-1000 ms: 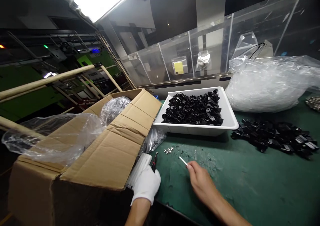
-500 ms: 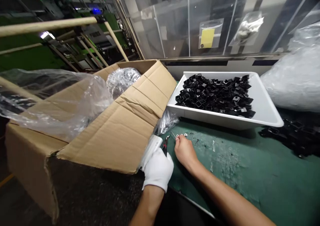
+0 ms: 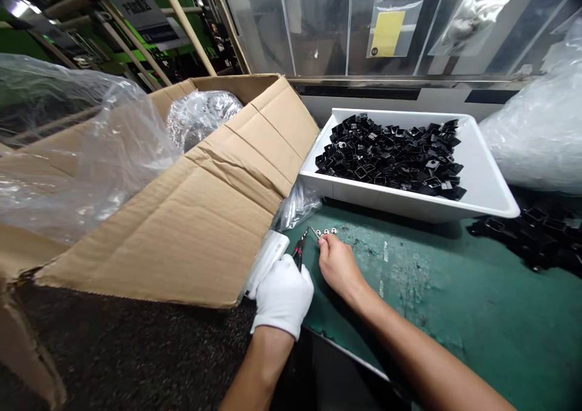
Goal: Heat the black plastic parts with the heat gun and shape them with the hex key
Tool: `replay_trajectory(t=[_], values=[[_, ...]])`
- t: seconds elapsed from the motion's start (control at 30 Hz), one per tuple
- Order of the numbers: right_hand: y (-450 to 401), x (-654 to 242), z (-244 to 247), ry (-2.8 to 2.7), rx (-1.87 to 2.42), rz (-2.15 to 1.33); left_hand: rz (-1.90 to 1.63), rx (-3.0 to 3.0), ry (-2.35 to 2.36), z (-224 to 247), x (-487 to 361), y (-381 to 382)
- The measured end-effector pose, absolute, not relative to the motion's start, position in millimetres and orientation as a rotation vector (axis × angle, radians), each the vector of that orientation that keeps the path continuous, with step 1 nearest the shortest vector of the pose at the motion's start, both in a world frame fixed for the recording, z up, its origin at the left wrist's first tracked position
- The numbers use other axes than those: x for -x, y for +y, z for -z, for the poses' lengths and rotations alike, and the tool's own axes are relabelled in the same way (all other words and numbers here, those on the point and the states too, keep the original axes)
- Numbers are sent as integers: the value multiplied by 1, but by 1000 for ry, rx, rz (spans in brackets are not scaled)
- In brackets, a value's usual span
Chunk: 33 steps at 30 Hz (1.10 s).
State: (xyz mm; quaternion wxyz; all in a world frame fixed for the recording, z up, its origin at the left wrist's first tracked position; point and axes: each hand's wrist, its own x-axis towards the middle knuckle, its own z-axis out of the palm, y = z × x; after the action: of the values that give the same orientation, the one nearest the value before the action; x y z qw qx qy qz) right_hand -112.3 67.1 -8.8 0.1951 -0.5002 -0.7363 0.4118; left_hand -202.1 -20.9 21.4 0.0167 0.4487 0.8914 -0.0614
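Observation:
My left hand, in a white glove, is closed around pliers with red-and-black handles, their jaws pointing away from me. My bare right hand has its fingers pinched on a thin bent metal rod; its exact kind is too small to make out. The rod's end is close to the plier tips, and I cannot tell whether they touch. Just beyond my right fingertips, several small shiny metal rings lie in a row on the green mat.
A white tray full of small black plastic parts stands at the back. More black parts lie at right beside a large plastic bag. An open cardboard box with clear film tilts at left, beside a white object.
The camera view has shifted, so the box and tray appear higher. The pliers show more clearly, with the jaws near the rod. Both hands keep their grips.

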Motion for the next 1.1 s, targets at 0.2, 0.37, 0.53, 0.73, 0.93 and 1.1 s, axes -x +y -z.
replay_trajectory(t=[0.2, 0.37, 0.53, 0.73, 0.93, 1.1], values=[[66, 102, -1, -2150, 1404, -1076, 245, -1424, 2682, -34, 196, -12], [66, 98, -5, -2208, 1418, -1019, 304, -1395, 2652, -40, 199, -14], [64, 97, -3, -2250, 1407, -990, 282, -1396, 2652, -40, 203, -23], [61, 91, 0, -2261, 1410, -955, 260, -1412, 2678, -37, 201, -27], [62, 84, -4, -2265, 1415, -905, 237, -1402, 2730, -31, 198, -25], [60, 79, -7, -2297, 1417, -864, 219, -1390, 2728, -31, 197, -21]])
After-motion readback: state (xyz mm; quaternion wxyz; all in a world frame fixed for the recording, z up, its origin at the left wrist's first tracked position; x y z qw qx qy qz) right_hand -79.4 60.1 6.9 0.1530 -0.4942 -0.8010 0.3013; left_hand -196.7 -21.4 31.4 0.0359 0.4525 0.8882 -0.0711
